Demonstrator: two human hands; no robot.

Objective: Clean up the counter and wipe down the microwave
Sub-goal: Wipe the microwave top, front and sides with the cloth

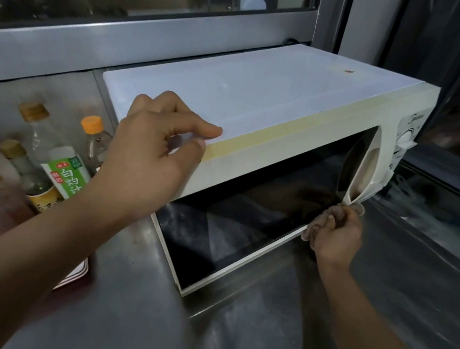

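Observation:
A white microwave (264, 95) with a dark glass door (247, 207) stands on a steel counter (140, 325). My left hand (155, 145) grips the front left corner of its top, fingers on the top and thumb on the front edge. My right hand (336, 235) holds a bunched grey-brown cloth (317, 223) against the lower right corner of the door, just below the white door handle (368, 171). The control panel with a round knob (406, 136) is at the far right.
Several sauce and vinegar bottles (65, 167) crowd the counter left of the microwave. A white tray edge (73, 276) lies under my left forearm. A window frame (123, 41) runs behind. A small brown spot (349, 71) marks the microwave's top.

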